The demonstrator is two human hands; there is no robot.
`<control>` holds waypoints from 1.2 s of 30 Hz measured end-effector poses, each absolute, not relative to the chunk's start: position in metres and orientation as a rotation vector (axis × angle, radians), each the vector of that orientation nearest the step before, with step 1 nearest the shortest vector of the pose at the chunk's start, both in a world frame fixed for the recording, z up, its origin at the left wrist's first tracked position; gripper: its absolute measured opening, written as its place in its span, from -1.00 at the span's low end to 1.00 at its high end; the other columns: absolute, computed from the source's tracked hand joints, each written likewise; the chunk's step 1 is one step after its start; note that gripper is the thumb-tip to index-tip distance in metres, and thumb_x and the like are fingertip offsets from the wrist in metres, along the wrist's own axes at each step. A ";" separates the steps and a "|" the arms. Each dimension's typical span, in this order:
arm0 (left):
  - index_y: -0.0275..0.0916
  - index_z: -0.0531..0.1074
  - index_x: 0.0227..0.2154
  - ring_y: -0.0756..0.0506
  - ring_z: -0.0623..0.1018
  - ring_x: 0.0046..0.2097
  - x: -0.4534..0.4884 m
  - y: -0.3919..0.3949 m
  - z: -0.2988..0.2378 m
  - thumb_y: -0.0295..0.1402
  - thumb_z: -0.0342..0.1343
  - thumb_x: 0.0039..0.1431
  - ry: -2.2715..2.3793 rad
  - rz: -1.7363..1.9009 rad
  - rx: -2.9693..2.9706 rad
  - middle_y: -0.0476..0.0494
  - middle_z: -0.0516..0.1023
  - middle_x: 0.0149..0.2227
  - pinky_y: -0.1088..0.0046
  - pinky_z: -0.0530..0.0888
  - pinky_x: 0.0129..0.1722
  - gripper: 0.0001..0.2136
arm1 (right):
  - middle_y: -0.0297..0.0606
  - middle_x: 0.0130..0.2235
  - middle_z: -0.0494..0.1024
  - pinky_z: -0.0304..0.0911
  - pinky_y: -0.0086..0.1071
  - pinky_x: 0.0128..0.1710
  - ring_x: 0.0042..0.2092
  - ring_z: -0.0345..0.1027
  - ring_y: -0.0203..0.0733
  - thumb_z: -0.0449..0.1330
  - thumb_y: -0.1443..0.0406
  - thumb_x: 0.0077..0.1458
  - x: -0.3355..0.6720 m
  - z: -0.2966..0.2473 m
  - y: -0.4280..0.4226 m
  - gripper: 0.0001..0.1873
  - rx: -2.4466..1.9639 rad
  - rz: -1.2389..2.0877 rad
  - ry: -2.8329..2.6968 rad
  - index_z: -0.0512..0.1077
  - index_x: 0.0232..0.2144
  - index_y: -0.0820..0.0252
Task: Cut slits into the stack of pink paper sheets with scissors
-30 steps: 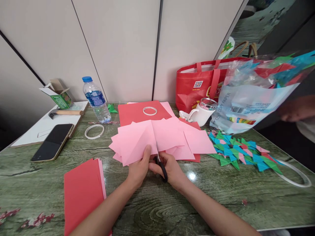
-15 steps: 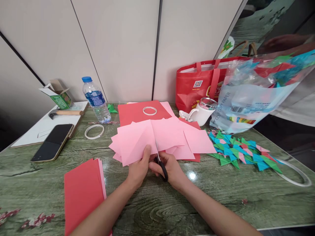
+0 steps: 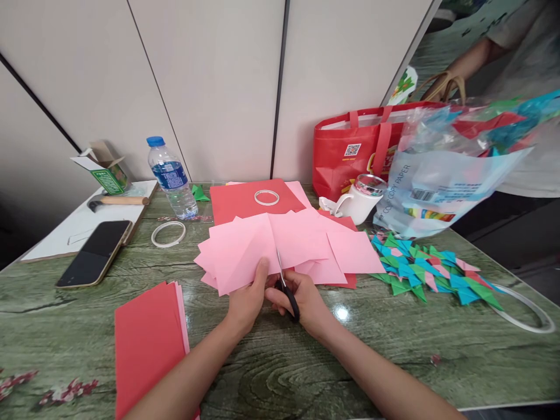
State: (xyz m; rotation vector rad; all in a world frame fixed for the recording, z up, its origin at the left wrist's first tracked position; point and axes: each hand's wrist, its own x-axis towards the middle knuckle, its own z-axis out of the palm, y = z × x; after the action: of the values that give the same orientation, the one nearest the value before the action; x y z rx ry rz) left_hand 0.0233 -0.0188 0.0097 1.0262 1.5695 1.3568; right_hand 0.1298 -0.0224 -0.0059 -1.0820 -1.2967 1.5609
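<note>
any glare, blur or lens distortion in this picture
Head view: a bright glare spot on the table, near the right hand; head view: the scissors and pink paper look fairly sharp; head view: the other person at upper right looks softer; head view: the bottle and mug lean outward, probably wide-angle distortion.

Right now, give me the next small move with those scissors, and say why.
Probably guide the scissors in the right hand slightly farther up the pink paper, the left hand holding it steady. A blade lies at the paper, a line, crease or cut I can't tell, extends beyond its tip, and the left thumb rests on the paper beside it.
</note>
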 end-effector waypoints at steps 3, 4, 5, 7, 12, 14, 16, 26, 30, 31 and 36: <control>-0.23 0.43 -0.41 -0.08 0.50 -0.22 0.023 -0.019 0.007 -0.17 0.04 -0.04 1.557 1.333 1.027 -0.11 0.54 -0.32 0.45 0.42 -0.20 -0.76 | -0.44 -0.64 0.29 0.04 -0.50 -0.63 -0.61 0.10 -0.41 0.27 0.12 -0.25 0.129 -0.002 -0.023 -0.64 -1.074 1.567 -1.285 0.33 -0.47 0.28; -0.23 0.43 -0.43 -0.09 0.50 -0.22 0.023 -0.019 0.006 -0.15 0.04 -0.04 1.559 1.315 1.028 -0.12 0.55 -0.34 0.45 0.42 -0.21 -0.76 | -0.43 -0.63 0.29 0.06 -0.50 -0.62 -0.60 0.11 -0.40 0.28 0.11 -0.28 0.129 -0.001 -0.023 -0.63 -1.073 1.567 -1.284 0.33 -0.48 0.28; -0.23 0.43 -0.45 -0.10 0.50 -0.22 0.023 -0.019 0.005 -0.15 0.04 -0.04 1.563 1.298 1.035 -0.12 0.55 -0.35 0.44 0.43 -0.21 -0.75 | -0.43 -0.63 0.29 0.07 -0.49 -0.61 -0.59 0.11 -0.39 0.29 0.11 -0.29 0.130 0.000 -0.023 -0.62 -1.068 1.567 -1.289 0.33 -0.50 0.28; -0.23 0.43 -0.44 -0.10 0.49 -0.19 0.024 -0.019 0.005 -0.16 0.05 -0.05 1.580 1.294 1.051 -0.13 0.54 -0.32 0.44 0.41 -0.17 -0.76 | -0.42 -0.62 0.28 0.07 -0.49 -0.59 -0.57 0.10 -0.39 0.29 0.11 -0.30 0.130 0.001 -0.022 -0.63 -1.050 1.557 -1.305 0.32 -0.52 0.27; -0.23 0.40 -0.29 -0.07 0.45 -0.09 0.026 -0.020 0.006 -0.25 0.08 -0.05 1.620 1.337 1.048 -0.14 0.49 -0.16 0.47 0.32 -0.04 -0.75 | -0.41 -0.60 0.26 0.08 -0.48 -0.55 -0.55 0.08 -0.38 0.28 0.11 -0.27 0.132 0.000 -0.021 -0.65 -1.031 1.521 -1.335 0.30 -0.55 0.25; -0.23 0.41 -0.32 -0.06 0.47 -0.13 0.026 -0.021 0.007 -0.23 0.07 -0.05 1.599 1.326 1.037 -0.13 0.51 -0.21 0.48 0.35 -0.08 -0.76 | -0.41 -0.61 0.25 0.08 -0.48 -0.56 -0.55 0.08 -0.38 0.28 0.12 -0.26 0.131 -0.001 -0.020 -0.66 -1.043 1.517 -1.331 0.29 -0.57 0.25; -0.22 0.41 -0.35 -0.06 0.49 -0.19 0.026 -0.021 0.006 -0.21 0.06 -0.05 1.570 1.334 1.040 -0.11 0.53 -0.27 0.48 0.39 -0.14 -0.77 | -0.42 -0.63 0.25 0.08 -0.48 -0.58 -0.56 0.08 -0.38 0.28 0.12 -0.26 0.131 -0.002 -0.020 -0.67 -1.057 1.512 -1.318 0.29 -0.58 0.25; -0.23 0.41 -0.50 -0.05 0.50 -0.36 0.025 -0.020 0.004 -0.19 0.06 -0.06 1.544 1.330 1.035 -0.09 0.53 -0.44 0.47 0.44 -0.30 -0.80 | -0.43 -0.66 0.28 0.04 -0.51 -0.65 -0.62 0.08 -0.41 0.28 0.15 -0.27 0.128 -0.002 -0.022 -0.67 -1.113 1.524 -1.271 0.25 -0.62 0.24; -0.23 0.41 -0.53 -0.05 0.49 -0.42 0.026 -0.021 0.005 -0.17 0.05 -0.05 1.538 1.300 1.026 -0.08 0.51 -0.50 0.46 0.44 -0.36 -0.78 | -0.41 -0.64 0.31 0.05 -0.51 -0.65 -0.62 0.09 -0.41 0.29 0.15 -0.29 0.127 0.000 -0.022 -0.67 -1.116 1.542 -1.225 0.27 -0.61 0.25; -0.23 0.41 -0.53 -0.05 0.50 -0.41 0.026 -0.022 0.005 -0.17 0.05 -0.05 1.543 1.299 1.025 -0.08 0.52 -0.50 0.46 0.44 -0.35 -0.78 | -0.41 -0.64 0.31 0.05 -0.51 -0.65 -0.62 0.09 -0.41 0.29 0.14 -0.30 0.126 0.000 -0.023 -0.66 -1.123 1.544 -1.214 0.27 -0.61 0.26; -0.23 0.43 -0.45 -0.04 0.50 -0.28 0.026 -0.021 0.002 -0.17 0.05 -0.05 1.579 1.318 1.021 -0.09 0.54 -0.37 0.49 0.40 -0.21 -0.77 | -0.42 -0.65 0.30 0.05 -0.50 -0.66 -0.63 0.08 -0.42 0.29 0.10 -0.32 0.127 0.000 -0.023 -0.62 -1.130 1.551 -1.195 0.29 -0.59 0.27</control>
State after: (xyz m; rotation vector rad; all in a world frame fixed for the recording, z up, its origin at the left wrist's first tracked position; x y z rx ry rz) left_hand 0.0257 -0.0215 0.0025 1.0208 1.5789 1.3178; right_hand 0.1270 -0.0230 -0.0005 -1.1299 -1.1952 1.5509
